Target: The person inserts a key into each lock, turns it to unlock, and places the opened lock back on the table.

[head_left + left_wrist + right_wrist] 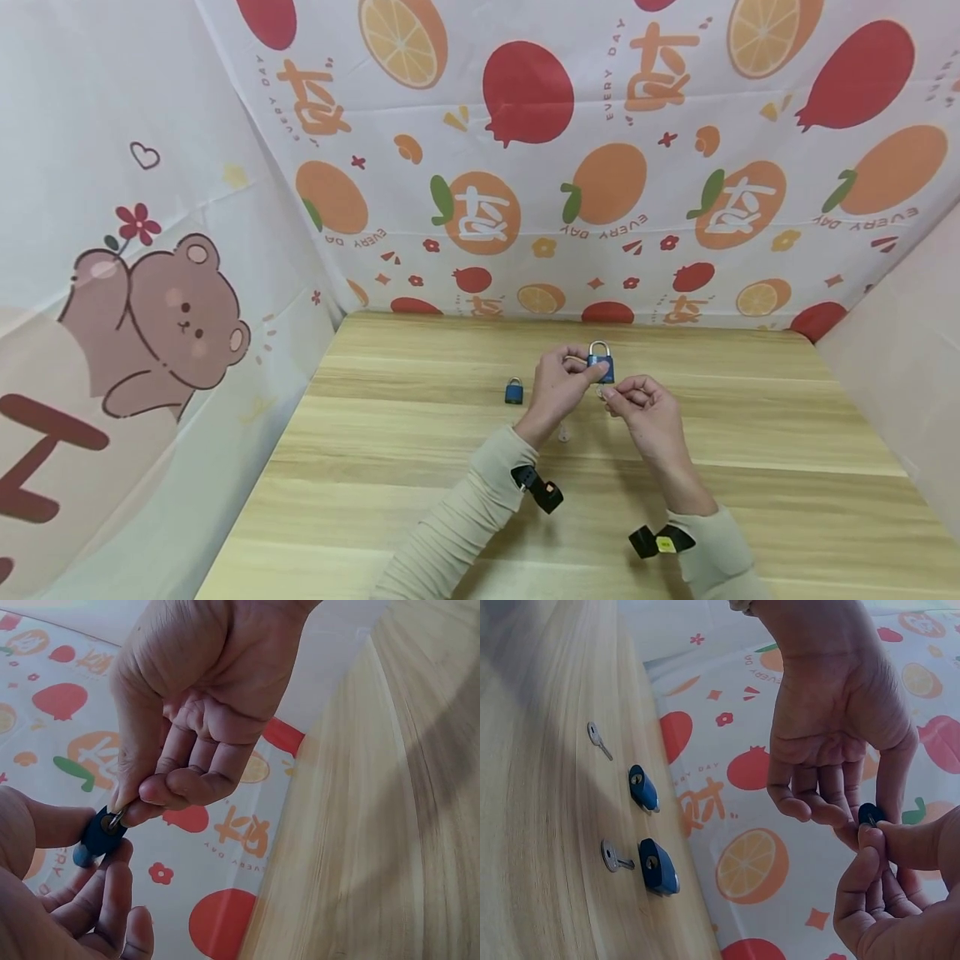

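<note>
My left hand (pixel 558 385) grips a blue padlock (pixel 601 367) between thumb and fingers, its silver shackle pointing up. Below it, my right hand (pixel 651 417) pinches a small silver key (pixel 116 818) at the keyhole in the padlock's underside; how deep it sits cannot be told. Two more blue padlocks, one nearer (pixel 658 868) and one farther (pixel 643 787), stand on the table in the right wrist view. Beside each lies a loose key (pixel 615 856), the second key (pixel 597 739) next to the farther padlock. In the head view only one standing padlock (pixel 513 391) shows.
The wooden table (pixel 360 467) ends at a fruit-printed cloth (pixel 525 192) hanging behind it. A cloth with a bear print (pixel 172 325) hangs on the left, and a pale cloth (pixel 907 350) on the right. Black straps with small cameras (pixel 536 487) sit on both wrists.
</note>
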Motion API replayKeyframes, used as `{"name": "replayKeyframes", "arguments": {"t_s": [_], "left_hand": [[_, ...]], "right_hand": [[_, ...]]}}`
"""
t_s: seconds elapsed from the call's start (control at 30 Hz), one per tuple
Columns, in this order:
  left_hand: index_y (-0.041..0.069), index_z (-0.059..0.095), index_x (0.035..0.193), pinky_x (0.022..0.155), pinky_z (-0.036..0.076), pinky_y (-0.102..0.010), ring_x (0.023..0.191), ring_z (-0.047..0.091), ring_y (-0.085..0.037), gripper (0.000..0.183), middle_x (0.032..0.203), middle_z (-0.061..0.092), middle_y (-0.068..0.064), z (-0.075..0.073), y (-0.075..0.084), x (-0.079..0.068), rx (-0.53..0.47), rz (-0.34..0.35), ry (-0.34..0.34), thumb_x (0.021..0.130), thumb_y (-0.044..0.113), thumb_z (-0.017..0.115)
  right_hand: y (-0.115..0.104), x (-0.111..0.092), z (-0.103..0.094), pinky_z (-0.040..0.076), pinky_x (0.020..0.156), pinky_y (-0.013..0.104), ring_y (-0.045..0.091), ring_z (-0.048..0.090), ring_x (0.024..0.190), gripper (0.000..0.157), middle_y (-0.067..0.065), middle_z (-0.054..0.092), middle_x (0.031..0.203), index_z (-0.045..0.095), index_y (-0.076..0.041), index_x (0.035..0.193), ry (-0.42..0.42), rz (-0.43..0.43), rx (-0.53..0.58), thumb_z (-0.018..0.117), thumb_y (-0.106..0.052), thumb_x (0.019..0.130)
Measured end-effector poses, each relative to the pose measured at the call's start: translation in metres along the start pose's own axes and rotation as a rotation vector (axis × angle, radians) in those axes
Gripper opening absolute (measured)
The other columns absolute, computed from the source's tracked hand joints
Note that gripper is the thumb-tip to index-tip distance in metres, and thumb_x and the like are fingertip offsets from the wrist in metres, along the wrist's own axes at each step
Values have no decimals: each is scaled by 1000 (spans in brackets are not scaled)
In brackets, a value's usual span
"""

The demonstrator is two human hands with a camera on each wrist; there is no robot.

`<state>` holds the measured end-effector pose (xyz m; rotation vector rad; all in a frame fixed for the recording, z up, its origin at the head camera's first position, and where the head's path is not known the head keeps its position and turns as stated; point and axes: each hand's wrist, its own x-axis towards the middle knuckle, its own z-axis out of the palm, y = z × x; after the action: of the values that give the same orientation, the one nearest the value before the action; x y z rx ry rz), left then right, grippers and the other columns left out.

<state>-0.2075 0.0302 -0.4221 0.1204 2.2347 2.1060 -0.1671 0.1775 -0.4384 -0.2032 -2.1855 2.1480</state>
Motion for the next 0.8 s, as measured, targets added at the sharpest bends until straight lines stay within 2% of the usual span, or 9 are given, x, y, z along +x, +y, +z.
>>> {"name": "replayKeyframes", "arguments": {"t_s": [0.27, 0.37, 0.47, 0.57, 0.7, 0.8], "left_hand": [[10, 67, 103, 63, 44, -24, 71, 62, -7, 23, 86, 76, -8, 2, 1, -1, -27, -15, 1, 89, 24, 79], [10, 68, 103, 63, 44, -24, 71, 62, -7, 23, 85, 77, -8, 1, 2, -1, -42, -30, 2, 89, 24, 80], [10, 68, 103, 66, 45, -25, 73, 63, -8, 25, 86, 77, -8, 0, 4, 0, -58, -42, 2, 88, 25, 80], [10, 68, 105, 68, 44, -25, 74, 63, -8, 27, 87, 77, -6, 0, 7, 0, -60, -51, -1, 88, 28, 80], [11, 67, 105, 69, 45, -26, 75, 63, -9, 28, 86, 77, -6, 0, 10, -1, -59, -46, 3, 88, 30, 80], [11, 67, 104, 69, 46, -26, 76, 65, -10, 28, 86, 77, -6, 1, 10, -2, -59, -42, 6, 88, 29, 80]], "right_hand": [[0, 0, -1, 59, 73, 25, 8, 70, 72, 14, -11, 74, 75, 60, -6, 93, 4, -4, 4, 73, -9, 93], [-2, -2, -3, 59, 74, 26, 7, 70, 73, 17, -10, 74, 77, 59, -4, 96, -14, 6, -31, 72, -15, 94], [-4, -3, -7, 59, 74, 24, 6, 70, 75, 24, -8, 75, 81, 58, -3, 99, -41, -16, -119, 70, -23, 97], [-9, -5, -13, 57, 69, 22, 6, 68, 72, 28, -3, 73, 84, 60, -3, 100, -47, -113, -275, 68, -29, 98], [-14, -13, -15, 53, 60, 23, 10, 64, 69, 28, 7, 71, 83, 66, -3, 99, 0, -312, -539, 70, -30, 97], [-15, -19, -11, 52, 58, 27, 15, 65, 68, 29, 10, 73, 82, 69, -2, 97, 52, -460, -753, 74, -31, 93]]}}
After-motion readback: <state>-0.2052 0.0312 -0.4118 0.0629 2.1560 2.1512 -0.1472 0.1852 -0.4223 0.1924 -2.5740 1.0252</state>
